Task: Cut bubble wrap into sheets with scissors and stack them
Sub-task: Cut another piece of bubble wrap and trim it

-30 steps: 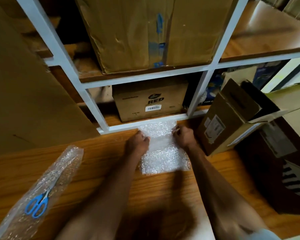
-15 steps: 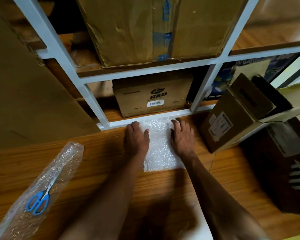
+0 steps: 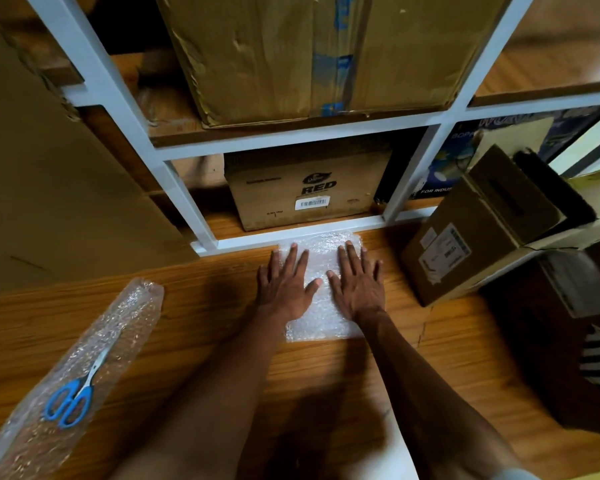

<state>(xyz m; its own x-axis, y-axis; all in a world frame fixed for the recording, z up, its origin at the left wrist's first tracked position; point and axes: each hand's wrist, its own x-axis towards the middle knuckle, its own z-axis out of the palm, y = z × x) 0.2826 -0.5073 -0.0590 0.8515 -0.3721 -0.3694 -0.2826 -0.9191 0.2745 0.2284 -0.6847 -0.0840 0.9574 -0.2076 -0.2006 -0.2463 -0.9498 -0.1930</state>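
I press both hands, left hand (image 3: 284, 285) and right hand (image 3: 359, 284), flat and holding nothing, on the cut sheets (image 3: 321, 325) by the shelf frame (image 3: 291, 239); the roll (image 3: 84, 362) and scissors (image 3: 71, 398) wait on the tabletop (image 3: 201, 327), so more cutting remains.

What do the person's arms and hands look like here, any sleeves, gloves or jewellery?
Both forearms are bare. The left hand and right hand wear no gloves, and no rings or watch show. A pale sleeve edge shows at the bottom on the right arm.

Carton on lower shelf (image 3: 309, 188): "RED" printed in black, barcode label below it, digits unreadable. Dark blue box (image 3: 440, 174) beside it: "FOR INDUS", cut off. Label on tilted carton (image 3: 444, 252): illegible.
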